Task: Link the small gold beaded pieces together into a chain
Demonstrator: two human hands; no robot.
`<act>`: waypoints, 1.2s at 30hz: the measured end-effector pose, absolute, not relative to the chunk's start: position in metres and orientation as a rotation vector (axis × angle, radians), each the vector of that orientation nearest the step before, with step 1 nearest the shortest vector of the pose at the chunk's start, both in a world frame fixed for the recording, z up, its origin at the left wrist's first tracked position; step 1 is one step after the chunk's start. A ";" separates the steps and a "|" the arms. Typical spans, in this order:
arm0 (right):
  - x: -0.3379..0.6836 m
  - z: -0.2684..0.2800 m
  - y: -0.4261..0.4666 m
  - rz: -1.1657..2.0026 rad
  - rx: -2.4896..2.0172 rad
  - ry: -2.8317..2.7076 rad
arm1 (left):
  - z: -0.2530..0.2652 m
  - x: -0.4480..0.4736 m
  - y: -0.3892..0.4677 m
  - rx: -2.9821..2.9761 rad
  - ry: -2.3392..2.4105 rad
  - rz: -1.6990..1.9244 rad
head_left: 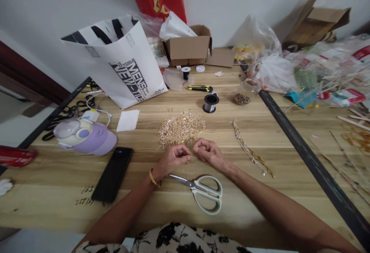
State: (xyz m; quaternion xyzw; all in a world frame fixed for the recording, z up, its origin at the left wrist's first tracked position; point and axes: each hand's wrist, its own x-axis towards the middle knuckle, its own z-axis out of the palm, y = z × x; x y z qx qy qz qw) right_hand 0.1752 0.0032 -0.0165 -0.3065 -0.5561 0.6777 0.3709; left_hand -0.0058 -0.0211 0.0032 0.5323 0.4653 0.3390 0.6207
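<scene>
My left hand (176, 156) and my right hand (208, 152) face each other over the wooden table, a small gap between them. Both have thumb and fingers pinched together; what sits in the pinches is too small to make out. Just beyond them lies a heap of gold and silver beaded chain pieces (180, 127). Below my hands, scissors (206, 193) with pale green handles rest with the blades pointing left. Several gold and silver chains (245, 143) stretch across the table to the right of my right hand.
A black phone (112, 174) and a purple-and-white spouted bottle (89, 137) lie at the left. Beyond the heap are a wire spool (210, 103), a utility knife (199, 88) and a jar of beads (244, 95). A white bag (127, 64) and cardboard box (189, 46) stand behind.
</scene>
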 end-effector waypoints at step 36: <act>0.171 -0.009 0.002 1.687 -0.898 -1.489 | 0.006 -0.003 -0.023 1.428 1.122 0.835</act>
